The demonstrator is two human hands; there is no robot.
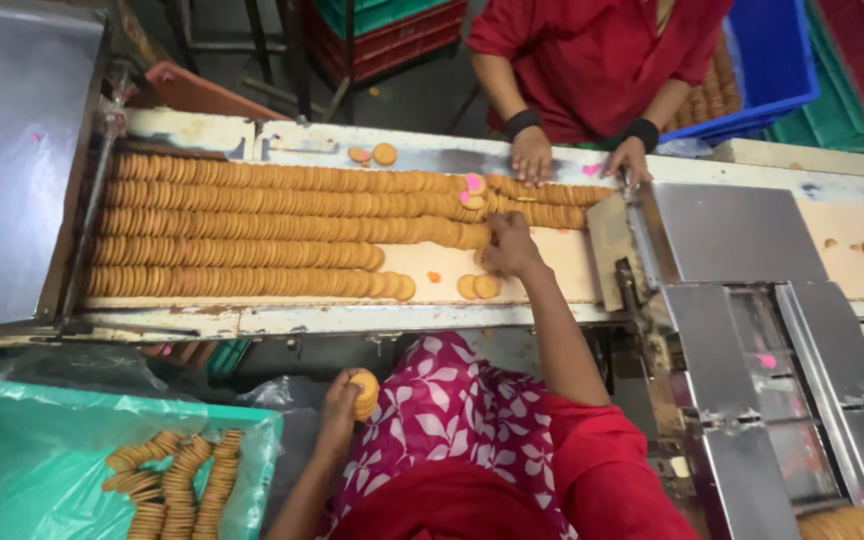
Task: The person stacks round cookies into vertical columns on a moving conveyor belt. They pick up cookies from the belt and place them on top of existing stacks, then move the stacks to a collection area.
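Several long rows of round golden sandwich biscuits (pixel 272 225) stand on edge on a cream conveyor belt (pixel 542 265). My right hand (pixel 510 245) reaches onto the belt and touches the right end of the middle rows; two loose biscuits (pixel 479 286) lie just below it. My left hand (pixel 344 402) is down by my lap, closed around a small stack of biscuits (pixel 365 392). Some biscuits with pink cream (pixel 473 186) show at the row ends.
A person in red stands across the belt with both hands (pixel 532 155) on the far rows. A green-lined crate (pixel 42 460) at lower left holds biscuit stacks. A steel chute (pixel 752 330) covers the belt at right. Blue, green and red crates sit behind.
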